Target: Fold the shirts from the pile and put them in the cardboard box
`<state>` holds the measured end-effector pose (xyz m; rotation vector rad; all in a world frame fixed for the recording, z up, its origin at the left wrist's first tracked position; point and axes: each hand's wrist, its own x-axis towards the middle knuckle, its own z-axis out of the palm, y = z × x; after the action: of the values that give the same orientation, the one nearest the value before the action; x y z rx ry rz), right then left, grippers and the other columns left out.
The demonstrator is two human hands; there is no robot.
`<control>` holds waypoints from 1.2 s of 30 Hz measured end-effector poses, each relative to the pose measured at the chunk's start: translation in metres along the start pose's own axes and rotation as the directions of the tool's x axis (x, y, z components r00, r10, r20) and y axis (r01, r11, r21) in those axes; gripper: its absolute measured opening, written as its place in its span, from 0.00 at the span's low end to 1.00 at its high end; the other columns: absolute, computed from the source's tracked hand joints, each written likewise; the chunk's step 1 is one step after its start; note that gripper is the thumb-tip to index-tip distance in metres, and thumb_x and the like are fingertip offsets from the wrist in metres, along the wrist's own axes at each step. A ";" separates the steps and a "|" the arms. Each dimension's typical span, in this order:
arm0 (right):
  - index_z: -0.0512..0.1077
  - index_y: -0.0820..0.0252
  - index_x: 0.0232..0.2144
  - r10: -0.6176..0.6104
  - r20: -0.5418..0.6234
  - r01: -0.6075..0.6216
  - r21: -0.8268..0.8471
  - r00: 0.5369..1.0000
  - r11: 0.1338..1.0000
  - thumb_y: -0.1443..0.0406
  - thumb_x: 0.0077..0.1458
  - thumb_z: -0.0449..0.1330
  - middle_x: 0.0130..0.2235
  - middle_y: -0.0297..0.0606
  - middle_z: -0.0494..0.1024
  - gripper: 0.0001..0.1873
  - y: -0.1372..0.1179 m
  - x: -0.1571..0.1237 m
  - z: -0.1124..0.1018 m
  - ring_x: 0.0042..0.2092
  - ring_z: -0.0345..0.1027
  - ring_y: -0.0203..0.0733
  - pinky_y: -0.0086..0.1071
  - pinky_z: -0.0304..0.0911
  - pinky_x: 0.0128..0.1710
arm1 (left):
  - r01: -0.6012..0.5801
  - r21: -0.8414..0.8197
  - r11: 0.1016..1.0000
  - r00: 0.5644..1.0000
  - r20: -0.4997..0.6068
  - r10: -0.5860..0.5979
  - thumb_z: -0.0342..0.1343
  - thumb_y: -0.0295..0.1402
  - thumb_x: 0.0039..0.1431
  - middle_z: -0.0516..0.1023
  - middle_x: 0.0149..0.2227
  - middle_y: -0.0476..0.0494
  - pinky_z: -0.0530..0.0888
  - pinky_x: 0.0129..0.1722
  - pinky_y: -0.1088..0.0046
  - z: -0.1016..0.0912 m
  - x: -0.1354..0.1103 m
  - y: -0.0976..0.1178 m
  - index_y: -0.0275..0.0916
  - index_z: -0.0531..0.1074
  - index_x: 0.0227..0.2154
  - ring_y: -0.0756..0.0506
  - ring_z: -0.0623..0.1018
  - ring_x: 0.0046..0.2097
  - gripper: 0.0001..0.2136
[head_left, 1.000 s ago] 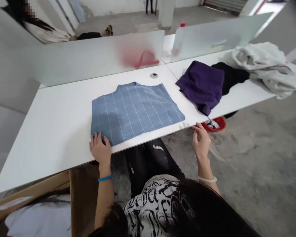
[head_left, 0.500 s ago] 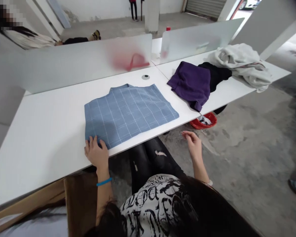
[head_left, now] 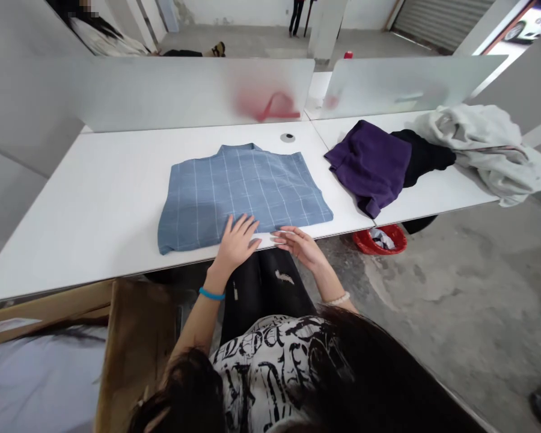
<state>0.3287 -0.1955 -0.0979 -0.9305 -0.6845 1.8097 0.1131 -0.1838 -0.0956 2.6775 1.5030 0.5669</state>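
A blue shirt with a white check [head_left: 247, 186] lies folded flat on the white table [head_left: 112, 180], its collar towards the divider. My left hand [head_left: 238, 242], with a blue band at the wrist, rests on the shirt's near edge, fingers spread. Close beside it, my right hand [head_left: 300, 248] is at the table's front edge, just by the shirt's hem. Its fingers are stretched out and slightly bent, and nothing shows in them. Whether the right fingertips touch the cloth I cannot tell.
On the right of the table lie a purple garment [head_left: 372, 162], a black garment [head_left: 428, 157] and a pale grey garment [head_left: 482, 141]. Frosted dividers [head_left: 162, 96] line the back. Below stand a red basket [head_left: 399, 239] and a cardboard box [head_left: 135, 337] with white cloth. A person sits beyond the divider.
My left hand has moved right, from the shirt's left corner to the middle of its near edge. My right hand has come left and up to the table edge. The view has shifted.
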 end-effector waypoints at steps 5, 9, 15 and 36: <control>0.73 0.62 0.37 0.068 -0.033 -0.062 0.149 0.997 0.987 0.67 0.48 0.65 0.42 0.42 0.80 0.11 0.020 0.001 0.012 0.46 0.74 0.40 0.31 0.70 0.45 | -0.066 0.023 0.998 0.993 0.101 0.063 0.41 0.29 0.65 0.66 0.61 0.37 0.55 0.63 0.55 0.020 0.041 0.009 0.36 0.66 0.56 0.40 0.61 0.64 0.19; 0.71 0.60 0.34 0.019 -0.123 0.009 0.228 0.992 0.974 0.64 0.48 0.66 0.39 0.40 0.80 0.10 0.011 0.008 0.007 0.45 0.75 0.41 0.33 0.70 0.47 | -0.029 -0.063 0.998 0.999 0.029 0.031 0.40 0.30 0.66 0.69 0.58 0.41 0.60 0.62 0.59 0.022 0.036 0.003 0.37 0.67 0.55 0.43 0.64 0.62 0.19; 0.71 0.56 0.39 -0.121 -0.520 0.307 0.289 0.846 0.907 0.66 0.47 0.64 0.42 0.31 0.79 0.14 -0.007 0.035 -0.008 0.45 0.73 0.38 0.32 0.72 0.45 | -0.104 -0.210 0.972 0.993 0.034 0.113 0.39 0.37 0.68 0.70 0.58 0.44 0.60 0.63 0.61 0.004 0.000 0.011 0.37 0.66 0.56 0.45 0.63 0.63 0.20; 0.71 0.60 0.41 -0.189 -0.743 0.532 0.254 0.642 0.808 0.65 0.54 0.56 0.45 0.34 0.77 0.11 -0.044 0.036 -0.036 0.47 0.71 0.36 0.36 0.68 0.51 | 0.177 0.150 0.973 0.970 0.138 -0.198 0.33 0.42 0.67 0.55 0.66 0.34 0.51 0.63 0.56 0.032 0.098 -0.006 0.34 0.57 0.63 0.37 0.56 0.66 0.26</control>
<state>0.3709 -0.1433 -0.0942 -0.9553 0.0525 1.0336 0.1651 -0.0944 -0.0971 2.5619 1.7836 0.2520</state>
